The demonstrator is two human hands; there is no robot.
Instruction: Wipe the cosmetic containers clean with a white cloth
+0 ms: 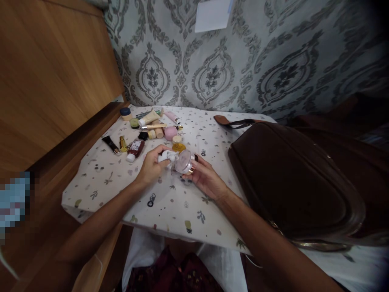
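Over the middle of the cloth-covered table, my left hand [152, 164] is closed around a small white object [167, 155], whose kind I cannot make out. My right hand [208, 175] grips a clear round container [184, 161] with a flat pinkish face tilted toward me; a gold and dark edge shows at its side. The two held things touch or overlap in front of me. Just behind them lies an amber round item [179, 147], partly covered by my fingers. A small cream-coloured lid or jar [176, 139] sits beyond it.
Left of my hands lie a dark red bottle with white cap [135, 150], a gold bottle [122, 144] and a black tube [111, 144]. Further back are a pink round item [170, 133], a cream tube [148, 118] and a blue-lidded jar [125, 113]. A brown bag [285, 174] stands right.
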